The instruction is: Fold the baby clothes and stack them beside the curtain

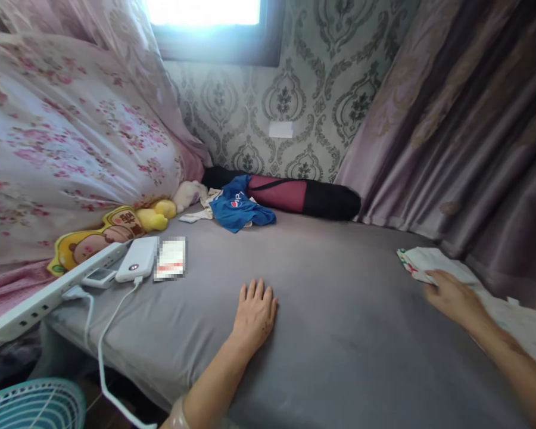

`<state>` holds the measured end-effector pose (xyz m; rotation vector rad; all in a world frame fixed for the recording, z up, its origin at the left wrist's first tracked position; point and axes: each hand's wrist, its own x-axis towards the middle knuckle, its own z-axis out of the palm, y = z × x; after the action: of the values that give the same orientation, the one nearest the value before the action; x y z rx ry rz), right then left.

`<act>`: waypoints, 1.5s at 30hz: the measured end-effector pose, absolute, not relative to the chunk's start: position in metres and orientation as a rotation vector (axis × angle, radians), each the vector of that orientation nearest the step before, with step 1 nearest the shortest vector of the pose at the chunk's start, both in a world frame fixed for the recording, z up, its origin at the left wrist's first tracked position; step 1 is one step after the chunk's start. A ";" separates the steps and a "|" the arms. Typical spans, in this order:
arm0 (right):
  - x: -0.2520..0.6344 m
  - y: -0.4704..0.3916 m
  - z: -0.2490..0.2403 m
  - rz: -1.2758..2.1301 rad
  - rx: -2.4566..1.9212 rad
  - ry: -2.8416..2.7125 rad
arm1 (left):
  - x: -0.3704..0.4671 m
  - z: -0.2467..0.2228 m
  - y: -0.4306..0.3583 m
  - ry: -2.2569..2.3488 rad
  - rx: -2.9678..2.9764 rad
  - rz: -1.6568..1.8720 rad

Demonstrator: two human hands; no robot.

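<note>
My left hand (254,310) lies flat on the grey sheet (339,333) near the middle of the bed, fingers spread, with nothing in it. Off to the right, my right hand (455,298) has its fingers curled at the near edge of a folded white cloth (442,262). Small green and red marks show on the cloth's left edge. This cloth lies beside the right-hand curtain, and a pale patterned fabric (524,328) extends from it toward the right edge of the view.
A crumpled blue shirt (236,205) lies by a long maroon and black bag (281,193) against the wall. At left are a power strip (58,292), a white power bank (137,259) with a cable, a blurred-out card (170,259), and yellow plush toys (154,217). A teal basket (36,384) stands below.
</note>
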<state>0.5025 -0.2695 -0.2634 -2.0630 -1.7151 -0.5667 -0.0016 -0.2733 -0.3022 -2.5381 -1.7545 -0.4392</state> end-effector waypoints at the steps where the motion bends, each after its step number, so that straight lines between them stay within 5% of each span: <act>1: 0.472 -0.250 -0.265 -0.487 -2.011 -1.875 | -0.002 -0.302 -0.274 -1.733 -2.556 -0.469; 10: 0.210 -0.082 -0.274 0.091 -1.529 -2.260 | -0.013 -0.308 -0.274 -1.630 -2.636 -0.773; 16: 0.126 -0.024 -0.266 0.220 -1.569 -2.308 | -0.012 -0.311 -0.272 -1.644 -2.626 -0.911; 25: 0.100 0.017 -0.278 0.213 -1.561 -2.395 | -0.014 -0.310 -0.263 -1.628 -2.614 -1.044; 34: 0.106 0.015 -0.240 -0.010 -1.427 -2.192 | -0.011 -0.302 -0.262 -1.643 -2.613 -0.991; 40: 0.114 -0.007 -0.227 0.354 -1.345 -2.118 | -0.012 -0.297 -0.265 -1.784 -2.684 -1.093; 45: 0.134 -0.068 -0.214 0.474 -1.120 -2.198 | -0.012 -0.296 -0.248 -2.210 -2.540 -1.540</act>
<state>0.1337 -0.0678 -0.2140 -1.1202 -2.1978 0.4744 -0.0119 -0.2479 -0.2963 -2.5395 -2.2101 -1.5396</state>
